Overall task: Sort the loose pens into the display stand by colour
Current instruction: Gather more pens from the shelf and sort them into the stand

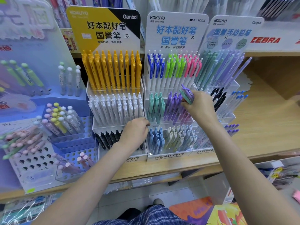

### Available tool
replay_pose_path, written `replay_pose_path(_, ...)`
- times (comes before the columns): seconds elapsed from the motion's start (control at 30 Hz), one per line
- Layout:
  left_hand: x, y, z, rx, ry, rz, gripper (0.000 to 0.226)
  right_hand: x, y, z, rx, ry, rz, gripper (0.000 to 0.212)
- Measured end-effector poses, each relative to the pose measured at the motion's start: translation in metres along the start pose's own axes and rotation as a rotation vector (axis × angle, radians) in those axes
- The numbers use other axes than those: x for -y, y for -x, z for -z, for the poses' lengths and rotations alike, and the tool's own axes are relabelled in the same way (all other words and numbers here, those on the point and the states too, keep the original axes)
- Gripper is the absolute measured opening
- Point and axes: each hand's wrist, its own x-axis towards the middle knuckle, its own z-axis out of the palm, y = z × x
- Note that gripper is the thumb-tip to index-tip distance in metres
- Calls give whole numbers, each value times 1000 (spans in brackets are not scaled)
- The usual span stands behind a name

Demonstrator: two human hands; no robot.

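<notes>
Yellow pens (112,70) fill the top row of the left stand, with white pens (116,108) below them, and our left hand (135,131) sits low at the seam between that stand and the middle display stand (170,157); its fingers are curled, but we cannot tell whether they grip anything there. Moving right, the middle stand holds teal pens (155,109) beside purple pens (174,106) on its second tier, pale blue and cream ones below. Our right hand (198,105) grips a small bundle of loose pens (187,94), purple and teal together, held just above the purple row. We judge the risk to be a mixed drop: with two colours pinched in one fist, releasing a purple pen could let a teal one slide into the purple slot too, or knock neighbouring pens askew in the crowded rows.
</notes>
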Motion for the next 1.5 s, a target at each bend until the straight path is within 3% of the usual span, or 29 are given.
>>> replay_pose_path(0.2,0,0,-1,1,-16,-1,31,1,-1,3,-10,-21,-6,11)
replay_pose_path(0.4,-1,0,3,44,-16,-7,32,1,3,5,12,-69,-16,21)
replay_pose_path(0.5,-4,1,15,78,122,18,32,7,17,20,-4,-255,-47,29)
replay_pose_path(0.6,-18,0,31,-12,311,15,29,14,37,32,208,-484,-112,33)
replay_pose_path(0.67,-31,-2,38,50,454,-12,28,21,47,30,300,-802,-187,35)
replay_pose_path(0.77,-52,2,40,312,810,-3,31,34,49,19,170,-1222,-310,31)
replay_pose_path(0.83,-62,5,39,390,922,33,41,43,46,12,13,-1344,-368,27)
replay_pose_path(0.93,-68,5,38,351,903,27,37,49,44,2,-180,-1098,-321,28)
replay_pose_path(1.03,-68,5,39,317,772,-30,22,49,44,1,-163,-869,-227,41)
replay_pose_path(1.17,-52,8,41,283,672,-73,23,32,44,20,111,-946,-266,37)
replay_pose_path(1.3,-37,8,39,274,630,-80,34,15,38,39,213,-894,-230,20)
replay_pose_path(1.4,-35,9,36,174,750,20,28,8,30,53,222,-874,-261,17)
replay_pose_path(1.5,-21,13,33,40,763,136,25,-2,25,67,81,-927,-252,10)
